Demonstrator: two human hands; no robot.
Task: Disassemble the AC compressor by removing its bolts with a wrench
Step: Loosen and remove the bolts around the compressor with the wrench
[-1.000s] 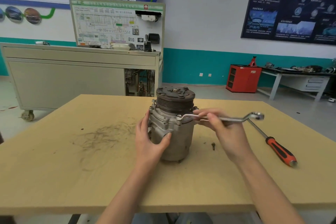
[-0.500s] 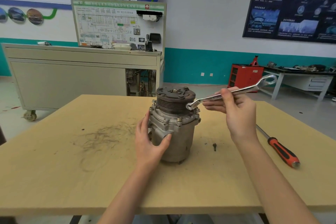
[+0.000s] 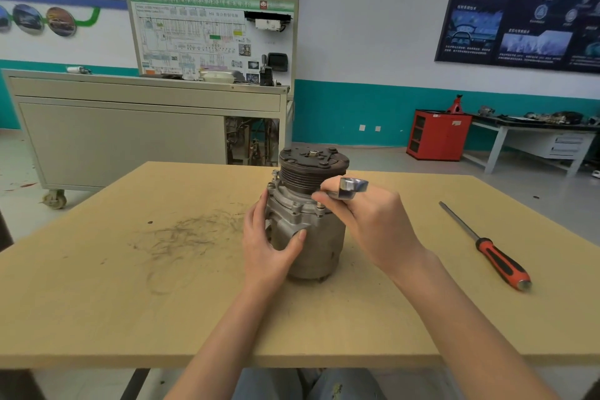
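Note:
The grey AC compressor (image 3: 319, 237) stands upright on the wooden table (image 3: 130, 302), its dark ribbed pulley on top. Several bolts stick up from its flange; one (image 3: 319, 205) is at the front right. My left hand (image 3: 269, 243) grips the compressor's left side, thumb across the front. My right hand (image 3: 373, 224) holds a silver wrench (image 3: 352, 187) just right of the pulley. Only the wrench's ring end shows above my fingers; the rest is hidden by the hand.
A red-handled screwdriver (image 3: 496, 260) lies on the table to the right. Dark scuff marks cover the table left of the compressor. Beyond the table stand a grey wheeled cabinet (image 3: 123, 140), a red cabinet (image 3: 438, 135) and a workbench (image 3: 535, 136).
My right hand first lifted the wrench off the compressor's flange, then came down to the flange's right side, turning the wrench so one ring end points up. The left hand stayed put.

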